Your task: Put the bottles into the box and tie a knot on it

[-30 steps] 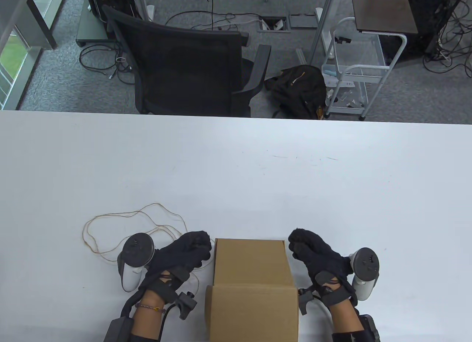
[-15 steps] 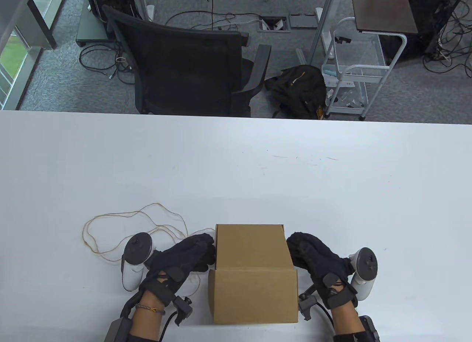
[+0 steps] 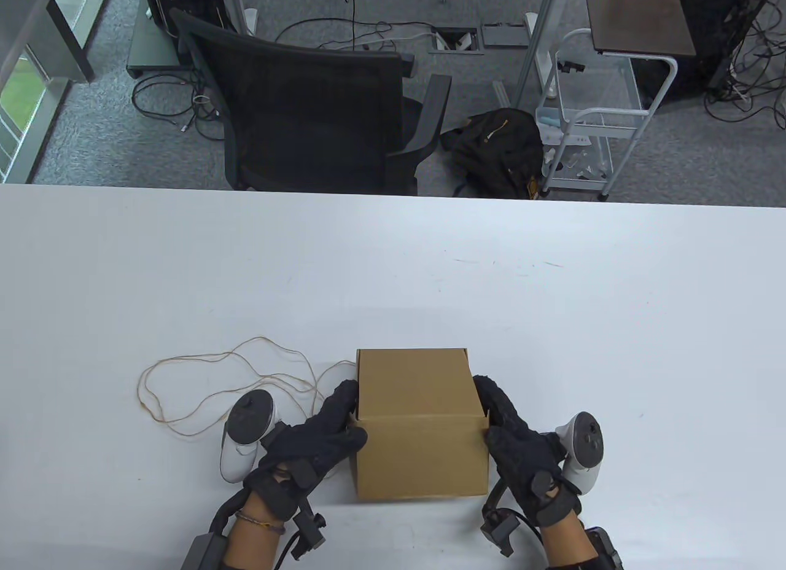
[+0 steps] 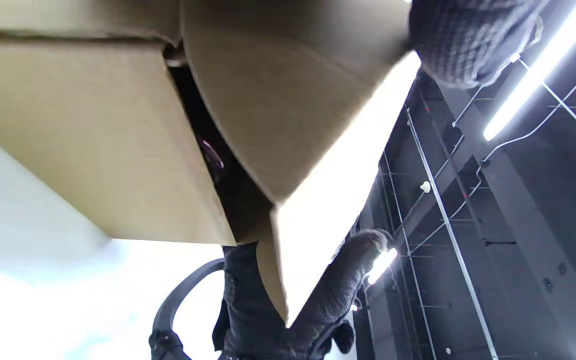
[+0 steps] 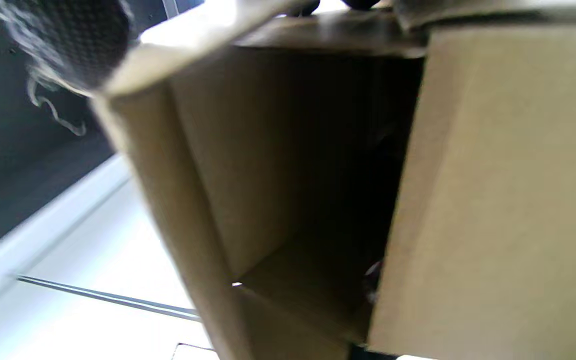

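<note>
While the cardboard box (image 3: 419, 425) stands on the white table (image 3: 393, 275) in the lower middle of the table view, both gloved hands hold it from either side. The left hand (image 3: 316, 438) lies against the box's left face, its fingers (image 3: 341, 401) stretched up along that wall and the thumb reaching to the near front edge. The right hand (image 3: 519, 450) mirrors it on the right face, fingers (image 3: 491, 398) laid along the wall and thumb at the front corner. How tightly the fingers press I cannot tell. The box's top looks closed from above, yet the right wrist view shows a side flap (image 5: 493, 200) standing ajar over a dark interior (image 5: 318, 175); the left wrist view also shows a gap between panels. The bottles cannot be made out in that darkness. A thin tan string (image 3: 215, 373) lies in loose loops on the table at the lower left of the table view, one strand running to the box's far left corner. Beyond the table's far edge, in the upper part of the frame, stands a black office chair (image 3: 307, 103).
</note>
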The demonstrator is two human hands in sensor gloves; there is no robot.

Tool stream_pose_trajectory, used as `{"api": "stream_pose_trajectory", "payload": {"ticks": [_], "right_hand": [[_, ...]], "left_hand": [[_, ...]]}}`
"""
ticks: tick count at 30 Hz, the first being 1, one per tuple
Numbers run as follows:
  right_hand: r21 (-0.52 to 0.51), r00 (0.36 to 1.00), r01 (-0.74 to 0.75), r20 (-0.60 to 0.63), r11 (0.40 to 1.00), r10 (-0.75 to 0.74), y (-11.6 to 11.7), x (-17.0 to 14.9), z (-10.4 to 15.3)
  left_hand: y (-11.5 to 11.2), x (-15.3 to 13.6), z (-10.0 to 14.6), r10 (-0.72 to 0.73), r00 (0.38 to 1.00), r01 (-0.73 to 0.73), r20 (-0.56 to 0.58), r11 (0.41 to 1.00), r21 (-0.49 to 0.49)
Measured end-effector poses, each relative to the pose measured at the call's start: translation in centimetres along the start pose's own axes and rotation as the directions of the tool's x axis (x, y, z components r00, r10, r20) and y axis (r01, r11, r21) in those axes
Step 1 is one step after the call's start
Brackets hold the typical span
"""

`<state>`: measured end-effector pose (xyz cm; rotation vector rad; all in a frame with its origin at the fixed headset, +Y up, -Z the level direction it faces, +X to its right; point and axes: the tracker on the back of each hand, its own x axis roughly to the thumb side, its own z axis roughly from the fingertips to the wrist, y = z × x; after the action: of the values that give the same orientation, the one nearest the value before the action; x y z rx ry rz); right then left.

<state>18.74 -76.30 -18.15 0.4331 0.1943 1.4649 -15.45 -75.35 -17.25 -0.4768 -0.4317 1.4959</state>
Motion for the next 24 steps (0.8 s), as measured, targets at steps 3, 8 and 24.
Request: {"api": "stream_pose_trajectory", "payload": {"ticks": [3,8,24], "right_hand": [[-0.035,0.998,-0.058,-0.012,0.998,0.058,-0.1,0.4,0.1],[-0.107,0.969,-0.244,-0.063,0.964,0.238,-0.4,1.5,0.5],[-0.088,0.886,-0.307,-0.39,0.948,0.251,0.3,-1.8,0.8]], "left_hand": [[0.0,0.2,0.2,-0.023,0.999,0.024,-0.029,0.999,0.036],[0.0,0.6,0.7,-0.031,0.994,0.044,-0.103,0.99,0.134],[-0.7,-1.3,0.2,-0.22,0.888,0.301,-0.404,0.942,0.15]]}}
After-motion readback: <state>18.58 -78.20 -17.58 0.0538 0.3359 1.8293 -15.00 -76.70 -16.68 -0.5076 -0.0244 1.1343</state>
